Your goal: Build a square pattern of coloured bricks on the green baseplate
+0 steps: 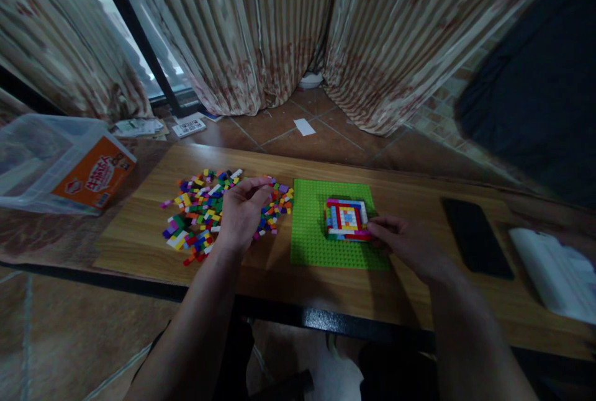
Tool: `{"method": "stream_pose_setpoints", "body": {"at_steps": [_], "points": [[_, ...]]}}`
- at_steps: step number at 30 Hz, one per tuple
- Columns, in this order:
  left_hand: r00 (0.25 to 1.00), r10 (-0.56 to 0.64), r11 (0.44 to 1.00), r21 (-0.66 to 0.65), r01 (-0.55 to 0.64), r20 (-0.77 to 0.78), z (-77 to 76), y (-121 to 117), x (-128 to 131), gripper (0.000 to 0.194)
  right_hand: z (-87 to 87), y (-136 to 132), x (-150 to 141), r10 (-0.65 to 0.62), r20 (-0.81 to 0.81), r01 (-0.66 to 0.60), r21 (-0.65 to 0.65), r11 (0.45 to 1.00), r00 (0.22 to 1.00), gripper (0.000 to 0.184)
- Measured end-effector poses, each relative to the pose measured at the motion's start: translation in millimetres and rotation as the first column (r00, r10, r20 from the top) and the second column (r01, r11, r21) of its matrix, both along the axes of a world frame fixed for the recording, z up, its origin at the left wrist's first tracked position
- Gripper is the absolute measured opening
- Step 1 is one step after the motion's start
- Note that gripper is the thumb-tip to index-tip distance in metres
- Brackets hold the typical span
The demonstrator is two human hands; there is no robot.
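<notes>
On the green baseplate [307, 227] stands a low square structure of toy building bricks [347, 218], with nested rings of red, blue, white and yellow. My right hand [395, 234] is closed at its lower right corner, thumb and fingers touching the side. Left of the plate lies a loose pile of small multicoloured bricks [198, 205]. Over the right part of this pile is my left hand [244, 208], its fingers bent and drawn together. Whatever may be between those fingertips is too small to tell.
A clear plastic box with an orange label [95, 174] stands at the table's left end. To the right lie a black phone-like slab [477, 236] and a white packet [554, 270]. Beyond the wooden table [265, 280] hang striped curtains [223, 35]; papers [189, 126] lie near them.
</notes>
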State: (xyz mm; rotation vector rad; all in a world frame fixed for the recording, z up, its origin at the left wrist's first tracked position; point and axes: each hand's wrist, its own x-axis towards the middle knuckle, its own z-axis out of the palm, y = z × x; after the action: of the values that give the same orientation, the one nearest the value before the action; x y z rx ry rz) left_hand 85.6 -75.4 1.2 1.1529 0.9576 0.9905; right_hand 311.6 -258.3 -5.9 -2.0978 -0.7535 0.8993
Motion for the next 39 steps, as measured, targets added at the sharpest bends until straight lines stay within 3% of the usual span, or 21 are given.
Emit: {"method": "stream_pose_setpoints", "body": {"at_steps": [12, 27, 29, 33, 39], "points": [[0.999, -0.021, 1.000, 0.019, 0.022, -0.046, -0.5, -2, 0, 0.018, 5.5, 2, -3, -0.073, -0.083, 0.074, 0.016, 0.997, 0.994, 0.030], [0.997, -0.008, 0.998, 0.066, 0.013, -0.078, -3.1, 3, -4, 0.020, 2.0, -5, 10, -0.046, -0.132, 0.054, 0.061, 0.997, 0.990, 0.039], [0.998, 0.001, 0.998, 0.057, 0.002, -0.060, -1.7, 4, -5, 0.020, 1.8, -7, 14, -0.135, -0.125, 0.152, 0.140, 0.978, 0.983, 0.040], [0.999, 0.038, 0.998, 0.049, -0.037, -0.017, 1.6, 6, -7, 0.017, 5.7, -2, 9, -0.345, -0.023, 0.335, 0.307, 0.891, 0.938, 0.032], [0.998, 0.050, 0.998, 0.038, -0.052, 0.032, 2.3, 8, -8, 0.020, 15.4, 13, -16, -0.425, 0.144, 0.289, 0.540, 0.791, 0.894, 0.023]]}}
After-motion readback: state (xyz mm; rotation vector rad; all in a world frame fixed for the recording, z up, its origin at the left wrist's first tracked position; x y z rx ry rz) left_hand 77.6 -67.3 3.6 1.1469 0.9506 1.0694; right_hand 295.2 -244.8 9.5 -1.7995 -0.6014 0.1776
